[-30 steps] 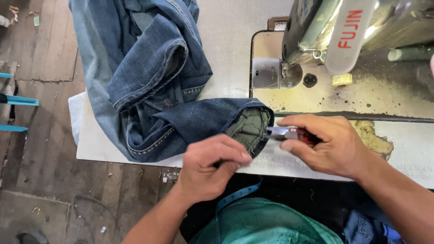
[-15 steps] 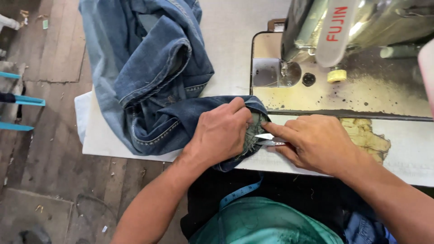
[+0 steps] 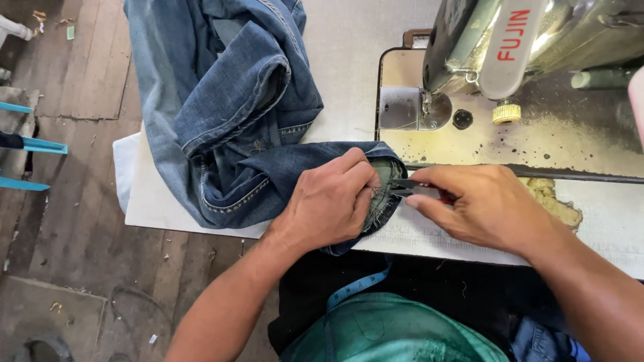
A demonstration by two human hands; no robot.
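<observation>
Jeans hem under left hand; snips mostly hidden by right hand.

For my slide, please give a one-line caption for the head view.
Left hand presses a jeans leg hem on the table while right hand works small snips beside a sewing machine.

Blue jeans are heaped on the white table, one leg stretched rightward, its frayed hem turned inside out near the front edge. Small snips are held level, blades touching the hem's edge.
</observation>
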